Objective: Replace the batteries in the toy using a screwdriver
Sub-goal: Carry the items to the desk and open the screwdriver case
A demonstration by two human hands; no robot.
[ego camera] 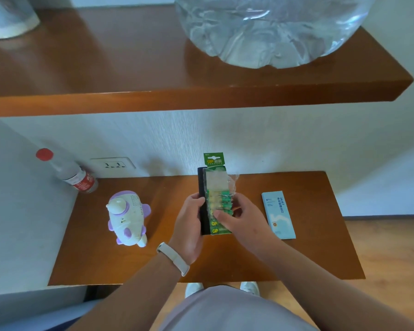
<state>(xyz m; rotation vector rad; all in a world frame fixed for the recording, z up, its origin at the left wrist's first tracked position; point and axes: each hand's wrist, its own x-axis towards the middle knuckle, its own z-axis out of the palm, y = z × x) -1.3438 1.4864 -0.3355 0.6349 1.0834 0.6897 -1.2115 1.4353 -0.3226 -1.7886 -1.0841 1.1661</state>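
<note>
A white and purple airplane toy (127, 217) stands on the brown table (165, 263), left of my hands. My left hand (189, 225) grips the left edge of a green battery blister pack (215, 185) together with a flat black piece behind it, held above the table's middle. My right hand (237, 218) has its fingers on the pack's lower front, over the green and yellow batteries, where the clear plastic is torn open. A light blue screwdriver-set box (278, 215) lies flat on the table to the right.
A clear bottle with a red cap and red label (69, 172) leans in the back left corner near a wall socket (112, 164). A wooden shelf (201, 99) overhangs the table and carries a large clear water jug (268, 29). The table's front edge is near my body.
</note>
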